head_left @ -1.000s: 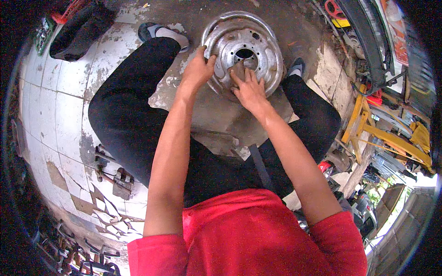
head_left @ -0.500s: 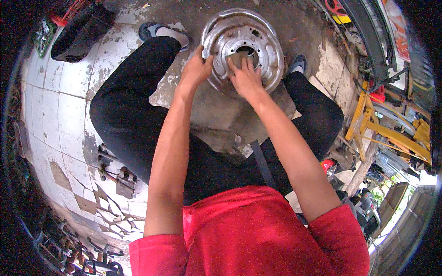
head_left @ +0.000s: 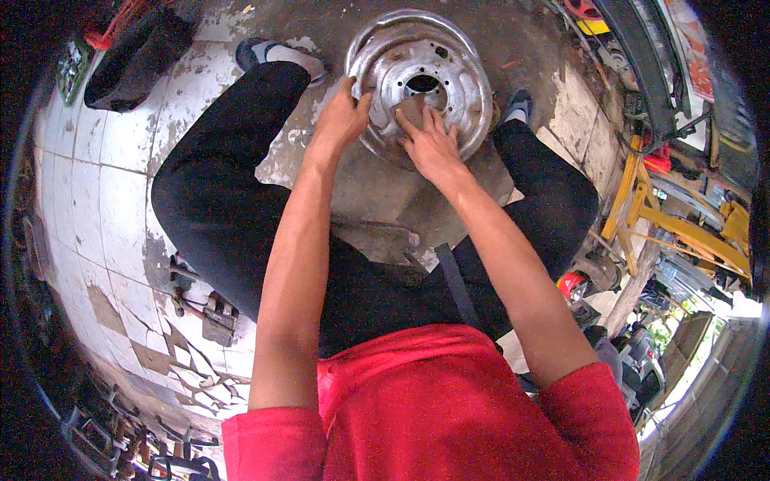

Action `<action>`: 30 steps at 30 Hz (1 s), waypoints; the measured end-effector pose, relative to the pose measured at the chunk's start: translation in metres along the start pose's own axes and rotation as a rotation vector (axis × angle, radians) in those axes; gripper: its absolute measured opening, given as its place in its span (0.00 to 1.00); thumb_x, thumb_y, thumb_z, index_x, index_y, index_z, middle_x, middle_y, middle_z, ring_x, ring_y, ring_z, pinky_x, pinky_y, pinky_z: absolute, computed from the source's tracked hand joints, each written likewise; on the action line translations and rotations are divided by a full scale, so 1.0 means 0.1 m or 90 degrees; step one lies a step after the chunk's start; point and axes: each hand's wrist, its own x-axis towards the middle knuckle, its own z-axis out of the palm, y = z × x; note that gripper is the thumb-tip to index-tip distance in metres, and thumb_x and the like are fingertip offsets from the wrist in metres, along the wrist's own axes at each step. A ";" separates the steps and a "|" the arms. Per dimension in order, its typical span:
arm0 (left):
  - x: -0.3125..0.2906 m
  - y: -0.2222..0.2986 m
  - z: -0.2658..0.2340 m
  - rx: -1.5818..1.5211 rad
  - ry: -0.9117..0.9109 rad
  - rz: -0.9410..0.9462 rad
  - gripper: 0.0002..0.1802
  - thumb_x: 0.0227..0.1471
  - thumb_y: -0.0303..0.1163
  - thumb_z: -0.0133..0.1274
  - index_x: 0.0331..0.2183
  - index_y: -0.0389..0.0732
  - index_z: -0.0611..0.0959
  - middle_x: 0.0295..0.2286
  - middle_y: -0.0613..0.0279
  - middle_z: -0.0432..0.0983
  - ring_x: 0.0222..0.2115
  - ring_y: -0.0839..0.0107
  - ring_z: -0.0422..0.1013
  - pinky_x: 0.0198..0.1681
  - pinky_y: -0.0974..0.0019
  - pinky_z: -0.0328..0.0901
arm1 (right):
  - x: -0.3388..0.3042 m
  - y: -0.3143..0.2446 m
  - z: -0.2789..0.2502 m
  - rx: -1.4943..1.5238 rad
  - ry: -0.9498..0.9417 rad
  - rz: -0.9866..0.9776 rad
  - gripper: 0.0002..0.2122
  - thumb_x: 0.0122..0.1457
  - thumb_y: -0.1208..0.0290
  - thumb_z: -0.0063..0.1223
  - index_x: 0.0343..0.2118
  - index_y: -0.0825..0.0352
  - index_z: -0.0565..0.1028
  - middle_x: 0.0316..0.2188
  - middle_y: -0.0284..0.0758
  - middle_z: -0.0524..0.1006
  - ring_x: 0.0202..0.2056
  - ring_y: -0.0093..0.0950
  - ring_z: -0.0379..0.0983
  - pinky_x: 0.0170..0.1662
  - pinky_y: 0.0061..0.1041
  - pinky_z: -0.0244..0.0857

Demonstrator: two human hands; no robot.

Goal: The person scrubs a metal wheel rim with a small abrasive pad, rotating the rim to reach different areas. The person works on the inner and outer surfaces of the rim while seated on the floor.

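A bare silvery steel wheel rim (head_left: 468,96), with a round centre hole and a ring of bolt holes, rests between my feet. My left hand (head_left: 343,119) is closed on its left edge, fingers and thumb hooked over the lip. My right hand (head_left: 433,144) lies on the rim's face just below the centre hole. Under its fingertips is a small grey-brown flat piece of sandpaper (head_left: 412,107), pressed against the metal. The fingers are slightly apart, and part of the sandpaper is hidden beneath them.
A bent metal rod (head_left: 377,228) lies on the floor between my legs. Left, a metal tool (head_left: 218,319) sits on cracked white tiles (head_left: 124,208). A dark bag-like item (head_left: 136,68) stands at upper left. Yellow metal frames (head_left: 690,240) and assorted parts crowd the right side.
My right hand has slid slightly toward me on the rim's face, uncovering more of the centre hole. The left hand keeps its hold on the edge.
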 end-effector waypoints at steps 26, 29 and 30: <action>0.02 -0.08 0.01 0.047 0.027 -0.003 0.32 0.54 0.45 0.49 0.56 0.38 0.66 0.44 0.36 0.72 0.47 0.44 0.69 0.52 0.50 0.62 | 0.21 -0.08 -0.06 -0.017 0.038 0.009 0.26 0.61 0.57 0.46 0.62 0.48 0.58 0.60 0.50 0.57 0.63 0.47 0.48 0.58 0.61 0.47; 0.02 -0.12 0.02 0.039 0.026 0.004 0.32 0.54 0.45 0.49 0.55 0.39 0.67 0.43 0.35 0.73 0.47 0.43 0.69 0.51 0.49 0.62 | 0.01 -0.06 -0.05 -0.024 0.009 -0.005 0.26 0.61 0.57 0.47 0.63 0.49 0.58 0.61 0.50 0.57 0.63 0.47 0.48 0.58 0.60 0.47; 0.02 -0.12 0.03 0.036 0.025 0.005 0.31 0.54 0.45 0.49 0.55 0.39 0.67 0.43 0.35 0.73 0.47 0.43 0.69 0.51 0.49 0.62 | -0.02 -0.06 -0.05 -0.027 0.003 -0.008 0.26 0.61 0.57 0.47 0.63 0.49 0.58 0.60 0.51 0.57 0.63 0.47 0.48 0.58 0.60 0.47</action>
